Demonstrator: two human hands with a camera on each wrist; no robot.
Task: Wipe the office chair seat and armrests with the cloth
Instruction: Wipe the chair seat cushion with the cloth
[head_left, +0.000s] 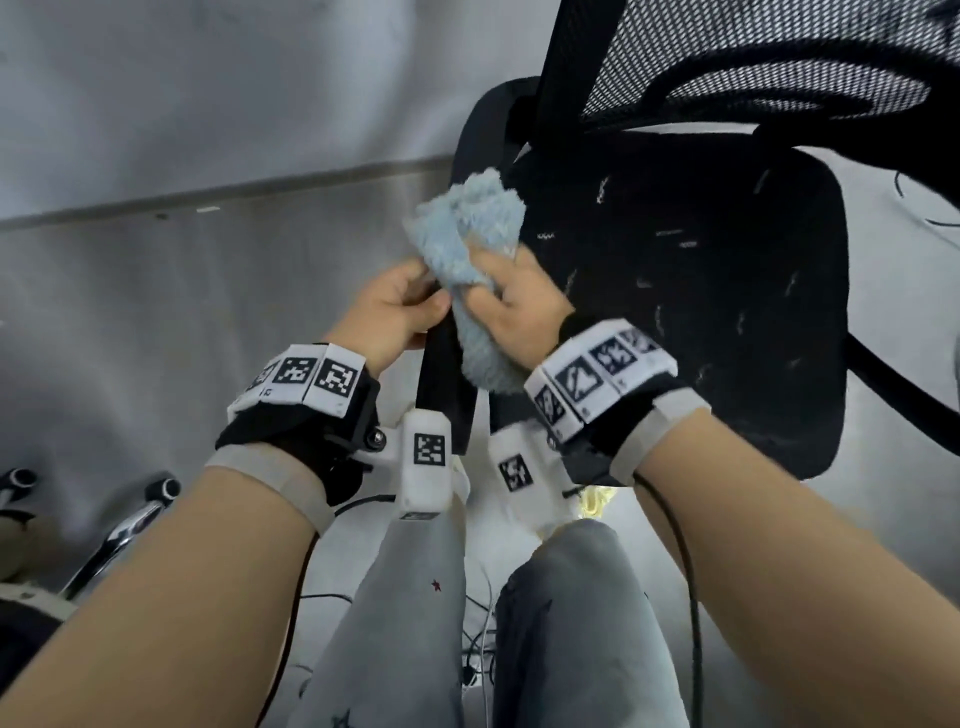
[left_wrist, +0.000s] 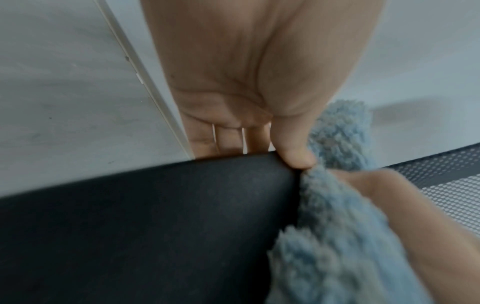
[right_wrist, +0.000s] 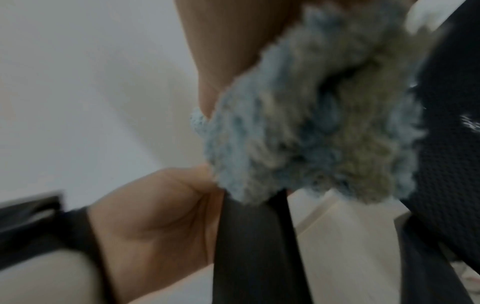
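A fluffy light-blue cloth (head_left: 470, 254) lies draped over the black left armrest (head_left: 441, 358) of the office chair. My right hand (head_left: 511, 306) grips the cloth against the armrest; the cloth (right_wrist: 298, 127) fills the right wrist view, blurred. My left hand (head_left: 395, 306) holds the armrest just beside the cloth. In the left wrist view its thumb and fingers curl round the armrest (left_wrist: 155, 222), with the cloth (left_wrist: 337, 226) touching the thumb. The black seat (head_left: 701, 291), flecked with pale lint, spreads to the right under the mesh backrest (head_left: 753, 57).
My knees in grey trousers (head_left: 571, 623) are below the hands. Cables (head_left: 483, 654) lie on the pale floor between them. A chrome base of another chair (head_left: 114, 535) stands at the lower left. A grey wall with a skirting strip (head_left: 208, 197) runs behind the armrest.
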